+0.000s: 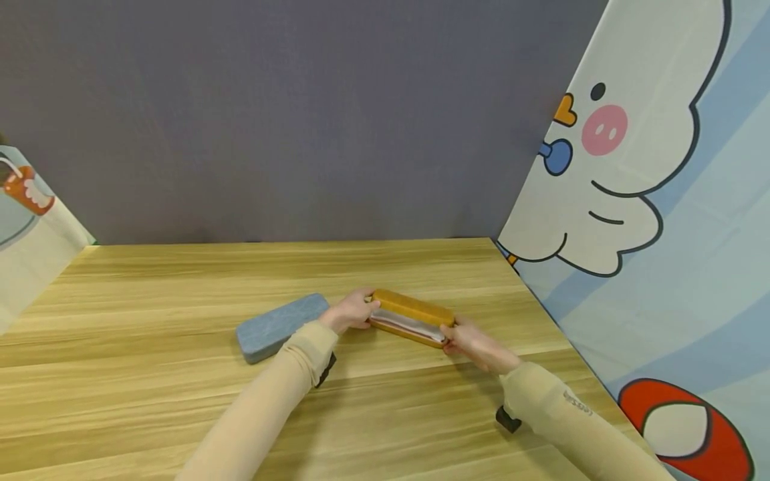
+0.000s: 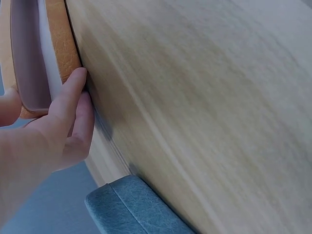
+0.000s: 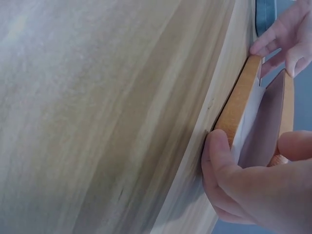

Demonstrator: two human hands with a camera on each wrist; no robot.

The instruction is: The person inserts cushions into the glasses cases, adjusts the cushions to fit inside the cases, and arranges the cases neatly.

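An orange-brown glasses case (image 1: 415,306) stands partly open on the table, its gap facing me. Inside show a mauve lining and something pale; what the pale part is I cannot tell. At the case's left end, my left hand (image 1: 350,311) pinches it, thumb on the lid and fingers by the lower shell (image 2: 63,44). My right hand (image 1: 481,347) holds the right end the same way, its thumb at the lid edge and its fingers (image 3: 222,151) along the base. A closed blue glasses case (image 1: 279,327) lies left of my left hand.
The wood-grain table (image 1: 150,280) reaches back to a dark grey panel (image 1: 301,120). On the right hangs a cloth printed with cartoon figures (image 1: 650,220), along the table's edge. Another printed cloth (image 1: 42,247) is at the far left.
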